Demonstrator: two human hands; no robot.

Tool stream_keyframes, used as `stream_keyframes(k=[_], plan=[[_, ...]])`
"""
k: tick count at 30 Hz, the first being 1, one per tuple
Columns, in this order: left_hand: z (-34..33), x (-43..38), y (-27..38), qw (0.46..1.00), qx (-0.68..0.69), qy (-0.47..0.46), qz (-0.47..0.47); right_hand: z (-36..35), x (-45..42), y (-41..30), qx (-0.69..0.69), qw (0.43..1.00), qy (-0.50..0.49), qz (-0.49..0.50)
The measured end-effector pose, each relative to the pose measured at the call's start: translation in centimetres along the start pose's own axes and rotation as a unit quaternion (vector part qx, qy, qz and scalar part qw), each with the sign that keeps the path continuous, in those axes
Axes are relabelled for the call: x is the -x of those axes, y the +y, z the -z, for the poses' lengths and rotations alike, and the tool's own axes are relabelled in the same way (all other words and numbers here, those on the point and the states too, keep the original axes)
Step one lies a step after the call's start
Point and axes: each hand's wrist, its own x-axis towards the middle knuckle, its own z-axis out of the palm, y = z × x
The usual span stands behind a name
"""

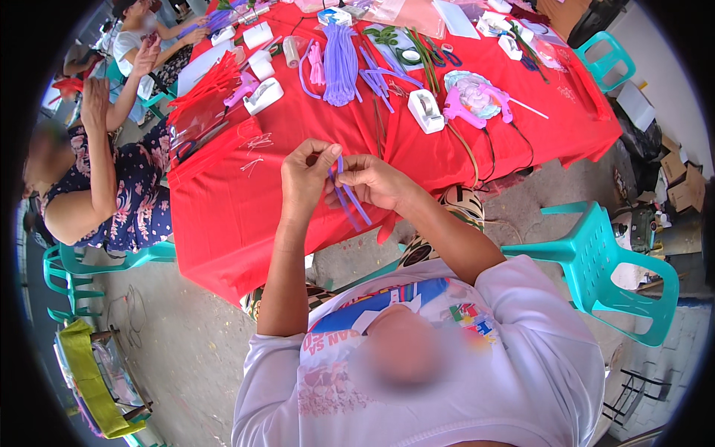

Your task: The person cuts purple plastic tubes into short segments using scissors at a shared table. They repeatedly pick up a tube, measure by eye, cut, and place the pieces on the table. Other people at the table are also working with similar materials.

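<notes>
My left hand (306, 176) and my right hand (371, 181) meet over the near edge of the red tablecloth (223, 223). Between the fingertips of both is a bent purple pipe cleaner (353, 204), its two ends hanging down. Beyond my hands lies a thick bundle of purple pipe cleaners (339, 67), with loose ones (377, 84) to its right and a small pink bundle (316, 64) to its left. A white tape dispenser (427, 112) stands to the right, beside pink glue guns (466, 114) resting by a pale, crumpled round item.
At the left sits a person in a floral dress (131, 190), hands raised; another person (131, 44) sits farther back. Red pipe cleaners (209, 89), scissors (184, 150) and a second tape dispenser (264, 96) lie on the left. A green plastic chair (597, 257) stands at the right; glue gun cords hang over the table's edge.
</notes>
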Motion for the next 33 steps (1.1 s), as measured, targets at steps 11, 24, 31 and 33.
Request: stream_keyframes(k=[11, 24, 31, 33], plan=[[1.6, 0.4, -1.5, 0.974, 0.197, -0.04, 0.103, 0.6, -1.0, -0.7, -0.063, 0.997, -0.032, 0.009], [2.0, -0.7, -0.8, 0.998, 0.056, -0.028, 0.023, 0.7, -1.1, -0.1, -0.022, 0.998, -0.047, -0.03], [1.3, 0.4, -2.6, 0.918, 0.379, -0.078, 0.084, 0.0, -1.1, 0.1, -0.076, 0.996, -0.039, -0.016], [1.2, 0.7, -3.0, 0.916, 0.385, -0.068, 0.087, 0.4, -1.2, 0.3, -0.085, 0.995, -0.042, -0.019]])
